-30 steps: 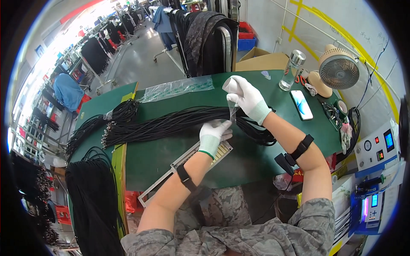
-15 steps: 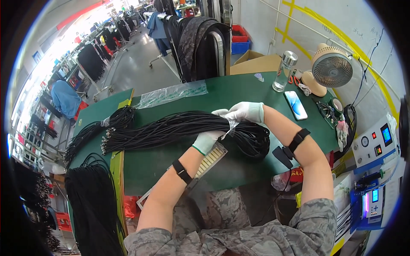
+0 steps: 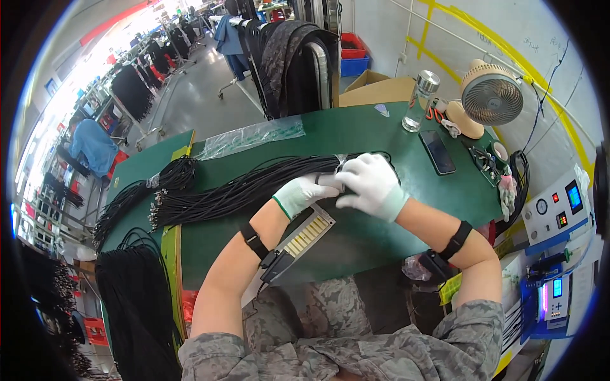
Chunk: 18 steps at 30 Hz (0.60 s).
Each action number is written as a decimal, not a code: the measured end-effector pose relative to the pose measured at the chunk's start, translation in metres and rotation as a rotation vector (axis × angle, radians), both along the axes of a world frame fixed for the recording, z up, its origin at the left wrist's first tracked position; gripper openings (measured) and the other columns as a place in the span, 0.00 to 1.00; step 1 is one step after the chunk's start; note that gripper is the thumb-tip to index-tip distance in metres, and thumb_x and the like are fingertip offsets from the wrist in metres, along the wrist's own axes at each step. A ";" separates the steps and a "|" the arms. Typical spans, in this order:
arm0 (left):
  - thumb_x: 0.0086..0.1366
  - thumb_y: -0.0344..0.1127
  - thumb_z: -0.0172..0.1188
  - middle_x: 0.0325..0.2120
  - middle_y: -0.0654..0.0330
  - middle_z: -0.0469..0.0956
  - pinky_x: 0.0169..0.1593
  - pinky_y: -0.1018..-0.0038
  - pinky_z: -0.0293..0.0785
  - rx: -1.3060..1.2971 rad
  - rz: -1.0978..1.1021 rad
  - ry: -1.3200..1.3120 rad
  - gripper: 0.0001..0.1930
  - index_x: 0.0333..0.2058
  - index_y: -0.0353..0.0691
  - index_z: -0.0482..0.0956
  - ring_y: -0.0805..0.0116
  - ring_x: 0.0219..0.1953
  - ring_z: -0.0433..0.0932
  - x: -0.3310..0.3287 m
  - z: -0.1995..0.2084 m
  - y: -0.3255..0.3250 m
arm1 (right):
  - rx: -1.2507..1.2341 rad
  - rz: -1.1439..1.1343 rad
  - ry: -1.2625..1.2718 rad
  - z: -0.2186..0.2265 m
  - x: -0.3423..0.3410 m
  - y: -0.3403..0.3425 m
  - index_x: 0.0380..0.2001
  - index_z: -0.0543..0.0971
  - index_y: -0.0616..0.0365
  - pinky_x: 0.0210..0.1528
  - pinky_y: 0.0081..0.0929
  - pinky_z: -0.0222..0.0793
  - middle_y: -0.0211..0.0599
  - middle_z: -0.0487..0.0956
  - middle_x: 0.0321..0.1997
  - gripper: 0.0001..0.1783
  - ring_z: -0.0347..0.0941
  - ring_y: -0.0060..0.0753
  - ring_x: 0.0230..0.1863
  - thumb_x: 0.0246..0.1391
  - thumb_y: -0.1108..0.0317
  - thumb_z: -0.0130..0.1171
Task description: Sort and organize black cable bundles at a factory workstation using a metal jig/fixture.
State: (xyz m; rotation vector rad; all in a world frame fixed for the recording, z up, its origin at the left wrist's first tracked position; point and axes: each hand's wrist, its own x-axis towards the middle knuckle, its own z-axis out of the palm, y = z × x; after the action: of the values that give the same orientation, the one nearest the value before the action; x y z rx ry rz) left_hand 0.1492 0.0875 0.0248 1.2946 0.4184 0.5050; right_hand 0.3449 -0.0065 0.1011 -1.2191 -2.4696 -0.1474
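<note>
A long bundle of thin black cables (image 3: pixel 235 190) lies across the green table (image 3: pixel 381 136), its connector ends fanned out at the left. My left hand (image 3: pixel 304 192), in a white glove, grips the bundle near its right end. My right hand (image 3: pixel 373 184), also gloved, closes over the same spot from the right, where a pale strip wraps the cables. The looped right end of the bundle is hidden under my hands. A grey slotted jig (image 3: pixel 304 236) lies on the table just below my left wrist.
A second black cable bundle (image 3: pixel 136 190) lies at the table's left. A clear plastic bag (image 3: pixel 251 136), a glass bottle (image 3: pixel 420 101), a phone (image 3: pixel 437 152), a small fan (image 3: pixel 492 96) and scissors stand behind. Control boxes (image 3: pixel 559 209) sit at the right. More cables (image 3: pixel 136 311) hang at lower left.
My right hand came down from holding a pale strip above the table and now closes on the bundle beside my left hand. Both hands have stayed at the bundle's right end.
</note>
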 end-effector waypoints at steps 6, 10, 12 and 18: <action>0.61 0.50 0.59 0.51 0.53 0.70 0.54 0.66 0.68 -0.444 -0.127 -0.305 0.30 0.56 0.37 0.64 0.60 0.50 0.71 0.003 0.000 -0.008 | 0.300 -0.177 0.111 -0.044 -0.015 0.004 0.41 0.74 0.50 0.46 0.39 0.63 0.30 0.73 0.42 0.23 0.68 0.37 0.44 0.37 0.65 0.64; 0.63 0.58 0.52 0.51 0.50 0.70 0.53 0.64 0.70 -0.814 0.041 -0.370 0.33 0.57 0.37 0.63 0.58 0.49 0.72 0.009 0.002 -0.006 | 0.372 -0.221 0.189 -0.053 -0.019 0.006 0.40 0.74 0.50 0.47 0.37 0.63 0.30 0.73 0.41 0.18 0.68 0.38 0.45 0.40 0.68 0.57; 0.64 0.60 0.49 0.51 0.48 0.70 0.52 0.64 0.70 -0.935 0.115 -0.386 0.34 0.57 0.36 0.63 0.57 0.49 0.72 0.014 0.004 -0.004 | 0.344 -0.272 0.204 -0.058 -0.023 0.007 0.42 0.75 0.50 0.49 0.37 0.63 0.31 0.73 0.43 0.20 0.68 0.38 0.47 0.41 0.68 0.57; 0.67 0.50 0.51 0.45 0.49 0.74 0.50 0.63 0.71 -0.833 0.174 -0.505 0.22 0.49 0.36 0.69 0.56 0.44 0.75 0.024 -0.002 -0.007 | 0.447 -0.107 0.224 -0.050 -0.015 -0.002 0.43 0.75 0.51 0.51 0.40 0.64 0.35 0.74 0.47 0.23 0.70 0.42 0.49 0.37 0.71 0.63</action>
State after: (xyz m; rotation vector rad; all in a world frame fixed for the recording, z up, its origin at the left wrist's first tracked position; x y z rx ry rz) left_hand 0.1733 0.0806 0.0233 0.3082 0.2649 0.6830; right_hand 0.3295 -0.0080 0.0513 -1.1010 -2.0343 -0.5295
